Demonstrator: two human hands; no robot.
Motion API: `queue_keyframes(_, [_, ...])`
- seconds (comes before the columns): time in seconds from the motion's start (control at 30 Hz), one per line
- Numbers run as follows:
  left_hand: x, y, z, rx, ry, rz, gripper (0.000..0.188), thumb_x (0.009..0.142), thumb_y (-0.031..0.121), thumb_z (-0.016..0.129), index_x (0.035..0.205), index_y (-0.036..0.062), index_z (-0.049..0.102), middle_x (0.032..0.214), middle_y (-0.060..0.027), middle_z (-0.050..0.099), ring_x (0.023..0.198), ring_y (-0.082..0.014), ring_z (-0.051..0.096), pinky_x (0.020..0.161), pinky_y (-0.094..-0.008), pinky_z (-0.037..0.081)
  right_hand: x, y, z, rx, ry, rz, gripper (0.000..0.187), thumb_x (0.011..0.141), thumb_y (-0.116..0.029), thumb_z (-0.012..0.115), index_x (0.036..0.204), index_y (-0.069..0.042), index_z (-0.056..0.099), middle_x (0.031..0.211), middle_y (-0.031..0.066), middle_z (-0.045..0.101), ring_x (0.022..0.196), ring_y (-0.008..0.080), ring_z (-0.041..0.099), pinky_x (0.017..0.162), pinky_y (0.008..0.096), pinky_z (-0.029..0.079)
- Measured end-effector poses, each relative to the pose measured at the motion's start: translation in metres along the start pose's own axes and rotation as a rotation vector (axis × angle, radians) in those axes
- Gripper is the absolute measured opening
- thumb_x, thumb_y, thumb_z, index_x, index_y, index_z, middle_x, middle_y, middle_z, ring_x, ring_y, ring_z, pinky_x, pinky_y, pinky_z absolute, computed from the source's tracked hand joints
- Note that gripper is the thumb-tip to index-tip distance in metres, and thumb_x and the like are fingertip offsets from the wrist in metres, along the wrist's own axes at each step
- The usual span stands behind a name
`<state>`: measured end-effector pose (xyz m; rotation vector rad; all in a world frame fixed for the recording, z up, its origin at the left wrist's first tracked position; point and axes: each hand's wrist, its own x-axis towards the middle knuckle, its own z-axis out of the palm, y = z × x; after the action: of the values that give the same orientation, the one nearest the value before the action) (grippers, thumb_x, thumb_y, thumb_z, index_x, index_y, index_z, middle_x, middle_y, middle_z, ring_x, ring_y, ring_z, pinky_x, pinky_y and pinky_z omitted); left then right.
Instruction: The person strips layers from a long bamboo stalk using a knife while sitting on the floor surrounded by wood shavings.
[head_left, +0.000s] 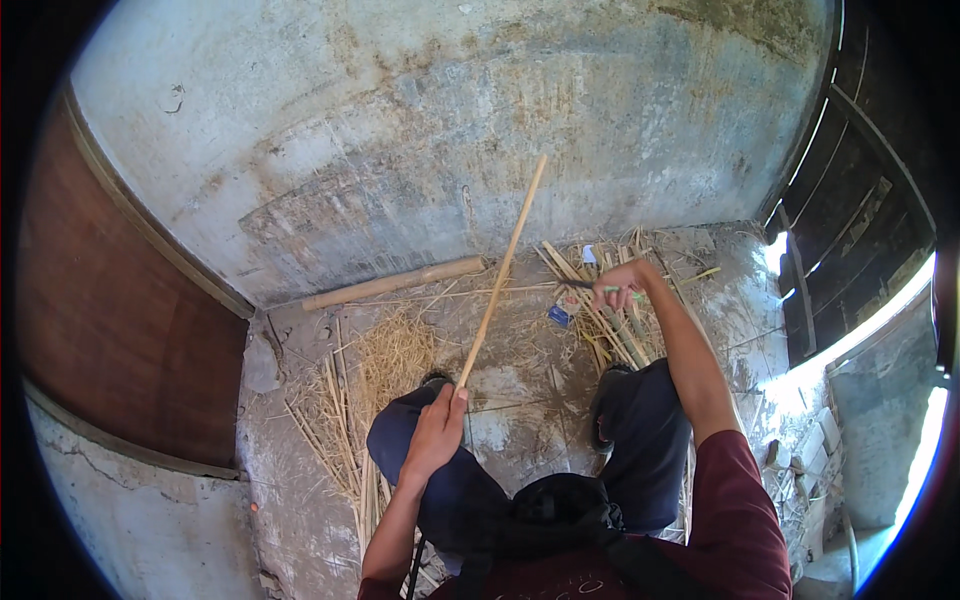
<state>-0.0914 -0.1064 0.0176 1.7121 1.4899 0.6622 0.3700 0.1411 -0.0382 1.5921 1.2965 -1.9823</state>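
My left hand (437,432) is closed around the lower end of a long, pale bamboo stick (503,270), just above my left knee. The stick slants up and away to the right, its far end in front of the wall. Farther off, over the strips on the right, my right hand (620,284) is closed on a knife (576,284). Its thin dark blade points left, and bits of green handle show at the fingers. Blade and stick are apart. Below that hand lie bamboo strips (627,340), some greenish, beside a small blue packet (560,316).
A thick bamboo pole (395,283) lies along the foot of the stained wall (420,130). Curly shavings (395,350) and more thin strips (340,440) cover the floor at left. A brown door panel (130,300) stands left, dark wooden boards (860,190) right.
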Motion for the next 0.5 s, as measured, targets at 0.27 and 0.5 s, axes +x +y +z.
queue_keyframes(0.27, [0.041,0.030,-0.011,-0.502,-0.183,-0.212,0.045,0.116,0.042,0.039,0.096,0.0070,0.058,0.063,0.0039,0.042,0.047,-0.0076,0.038,0.044,-0.0292,0.032,0.009,0.003,-0.006,-0.441,1.239,-0.363,0.048,0.095,-0.037,0.059,0.118,0.004,0.072,0.092,0.0229,0.072,0.081,0.0359,0.069,0.079,0.0480,0.053])
queue_keyframes(0.5, [0.044,0.064,-0.012,-0.583,-0.189,-0.102,0.039,0.117,0.040,0.036,0.103,0.0084,0.055,0.062,0.0057,0.036,0.045,-0.0047,0.031,0.039,-0.0249,0.025,-0.047,-0.029,0.031,-0.102,1.403,-0.899,0.043,0.104,-0.038,0.052,0.102,0.000,0.071,0.089,0.0264,0.072,0.088,0.0460,0.069,0.084,0.0535,0.052])
